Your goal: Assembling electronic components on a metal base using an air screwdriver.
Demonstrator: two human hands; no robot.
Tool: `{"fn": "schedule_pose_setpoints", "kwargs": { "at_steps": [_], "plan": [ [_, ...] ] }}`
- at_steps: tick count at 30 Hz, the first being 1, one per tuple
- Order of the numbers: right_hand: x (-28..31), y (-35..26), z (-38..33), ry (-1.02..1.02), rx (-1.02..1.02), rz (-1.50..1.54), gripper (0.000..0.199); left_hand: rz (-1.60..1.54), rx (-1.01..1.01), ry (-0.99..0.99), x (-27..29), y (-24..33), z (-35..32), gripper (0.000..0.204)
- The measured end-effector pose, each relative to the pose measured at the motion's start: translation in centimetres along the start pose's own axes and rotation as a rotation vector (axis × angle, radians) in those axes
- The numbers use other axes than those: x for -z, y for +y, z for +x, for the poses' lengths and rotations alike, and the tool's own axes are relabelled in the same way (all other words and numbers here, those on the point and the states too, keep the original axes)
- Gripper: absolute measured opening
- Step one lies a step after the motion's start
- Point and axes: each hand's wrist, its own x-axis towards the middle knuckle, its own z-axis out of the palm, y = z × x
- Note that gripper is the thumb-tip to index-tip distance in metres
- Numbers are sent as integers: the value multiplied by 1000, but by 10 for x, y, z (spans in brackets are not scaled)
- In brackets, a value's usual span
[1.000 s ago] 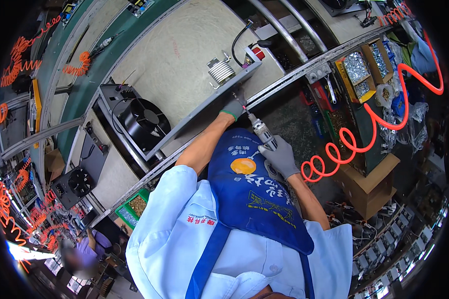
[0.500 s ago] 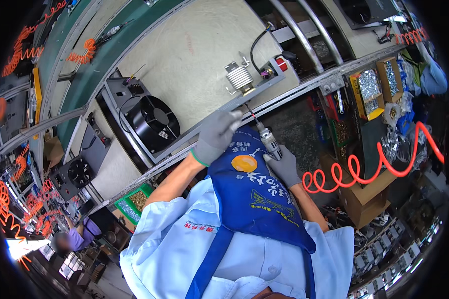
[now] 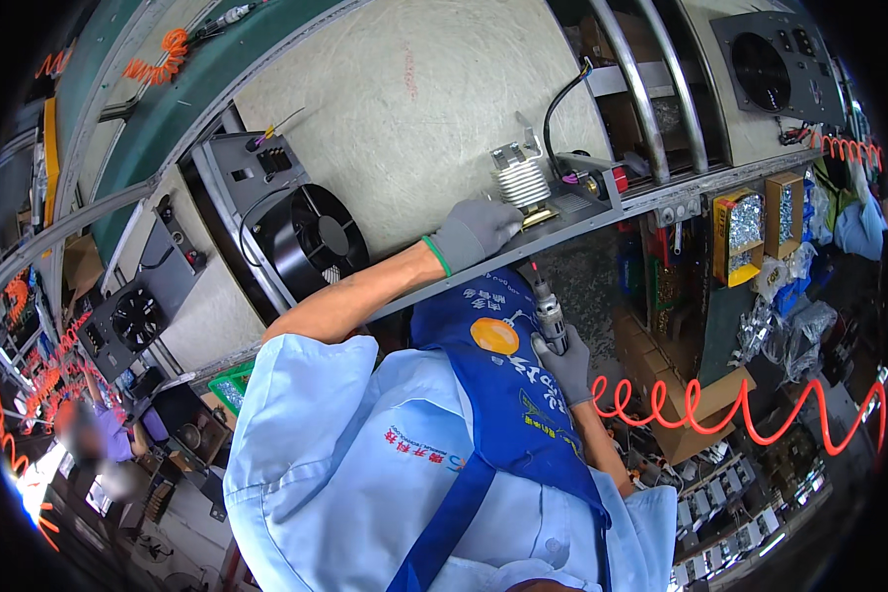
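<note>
A grey metal frame (image 3: 434, 286) lies along the near edge of the bench, with a black fan (image 3: 318, 237) at its left. Toward its right end stands a white ribbed part (image 3: 523, 183) with a metal bracket. My left hand (image 3: 476, 235), in a grey glove, reaches over the frame with its fingertips drawn together beside the ribbed part's base. Whatever those fingers hold is hidden. Below the bench edge, my gloved right hand (image 3: 566, 367) grips a silver power screwdriver (image 3: 551, 318), its red-marked bit pointing up toward the frame and apart from it.
A red coiled hose (image 3: 701, 422) runs rightward from beside my right hand. Boxes of screws (image 3: 740, 232) stand at the right, near two metal rails (image 3: 651, 89). Another black fan panel (image 3: 775, 64) sits far right. At the lower left, a person (image 3: 118, 434) sits among benches.
My left hand has moved right along the frame to the ribbed part. The screwdriver has drawn down, away from the frame, in my right hand. The view has shifted.
</note>
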Motion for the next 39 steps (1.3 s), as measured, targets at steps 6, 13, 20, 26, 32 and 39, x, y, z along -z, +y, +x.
{"fn": "schedule_pose_setpoints", "kwargs": {
  "at_steps": [6,13,20,26,32,39],
  "plan": [
    [-6,1,-3,54,23,0,35,-211,14,31,-2,-5,-5,21],
    [0,-4,-2,34,51,-27,32,-329,40,-13,-5,-9,-11,24],
    [26,-30,-21,-115,-111,189,36,-306,27,-113,2,-10,-9,37],
    [35,-34,-8,-14,42,-114,38,-248,-10,-147,12,-7,-2,41],
    [15,-7,4,-4,76,-12,39,-378,24,-191,18,-4,-1,41],
    [-2,8,16,38,196,-3,42,-301,56,-234,23,2,-2,36]
  ]
}}
